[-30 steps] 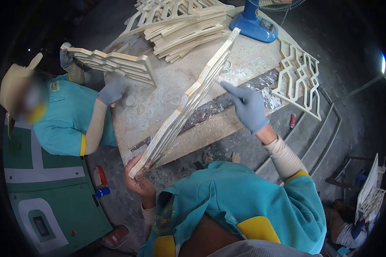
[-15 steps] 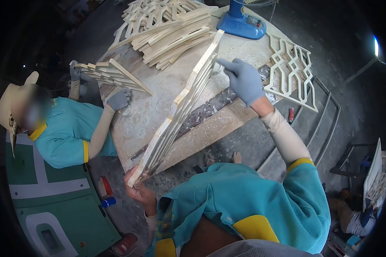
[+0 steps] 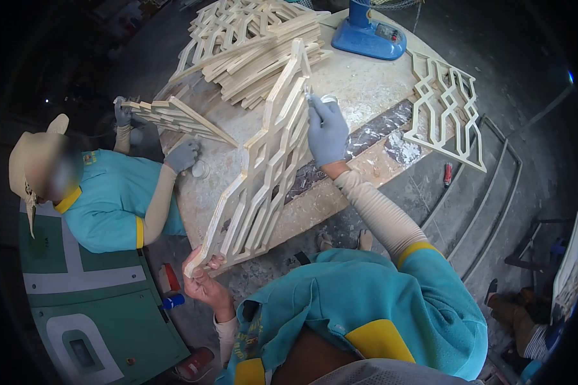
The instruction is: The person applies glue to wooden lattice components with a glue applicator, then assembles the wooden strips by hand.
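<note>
I hold a pale wooden lattice panel (image 3: 263, 160) tilted up over the round worktable (image 3: 366, 83). My bare left hand (image 3: 203, 282) grips its near lower corner. My right hand (image 3: 326, 131), in a grey glove, touches the panel's upper right edge with the fingers against the wood. The panel's open face is turned toward me.
A co-worker in a teal shirt and hat (image 3: 103, 192) at the left holds another lattice panel (image 3: 173, 115) with gloved hands. A stack of panels (image 3: 250, 38) lies at the table's back, a blue fan base (image 3: 369, 35) beside it, one panel (image 3: 446, 106) at the right.
My panel has turned from edge-on to face-on. My right hand moved left and down from pointing in the air onto the panel's upper edge.
</note>
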`<state>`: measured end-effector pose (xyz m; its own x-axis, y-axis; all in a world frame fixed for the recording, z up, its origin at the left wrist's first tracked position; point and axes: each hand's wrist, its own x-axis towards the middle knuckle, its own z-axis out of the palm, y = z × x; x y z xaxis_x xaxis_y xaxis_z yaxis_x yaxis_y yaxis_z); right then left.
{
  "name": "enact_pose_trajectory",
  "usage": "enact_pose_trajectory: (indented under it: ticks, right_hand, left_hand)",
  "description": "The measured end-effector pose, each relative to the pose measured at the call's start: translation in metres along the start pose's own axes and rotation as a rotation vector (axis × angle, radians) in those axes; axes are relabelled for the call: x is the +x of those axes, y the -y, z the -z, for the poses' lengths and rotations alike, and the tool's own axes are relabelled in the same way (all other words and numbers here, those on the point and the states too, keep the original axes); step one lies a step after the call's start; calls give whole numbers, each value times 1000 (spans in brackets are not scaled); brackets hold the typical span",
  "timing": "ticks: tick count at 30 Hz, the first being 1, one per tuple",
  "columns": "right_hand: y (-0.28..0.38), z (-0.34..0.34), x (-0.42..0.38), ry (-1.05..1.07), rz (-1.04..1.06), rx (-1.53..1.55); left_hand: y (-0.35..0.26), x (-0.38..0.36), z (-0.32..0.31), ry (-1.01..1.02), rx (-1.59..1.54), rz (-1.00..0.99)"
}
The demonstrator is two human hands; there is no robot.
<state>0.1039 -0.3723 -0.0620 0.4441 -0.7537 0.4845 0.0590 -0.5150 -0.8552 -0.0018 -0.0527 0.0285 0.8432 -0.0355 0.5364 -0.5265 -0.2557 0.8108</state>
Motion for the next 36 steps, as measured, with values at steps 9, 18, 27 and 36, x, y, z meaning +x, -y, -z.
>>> enact_pose_trajectory:
  ticks: [9, 18, 27, 36]
  right_hand:
    - [24, 17, -17, 119, 115, 261]
    - [-20, 75, 6, 228, 311, -203]
    - [-18, 44, 20, 253, 490, -340]
    - [-23, 70, 13, 361, 221, -191]
  left_hand:
    - [1, 14, 9, 50, 38, -3]
    - [26, 18, 30, 119, 25, 26]
    - [22, 5, 29, 135, -11, 24]
    - [23, 2, 29, 145, -31, 3]
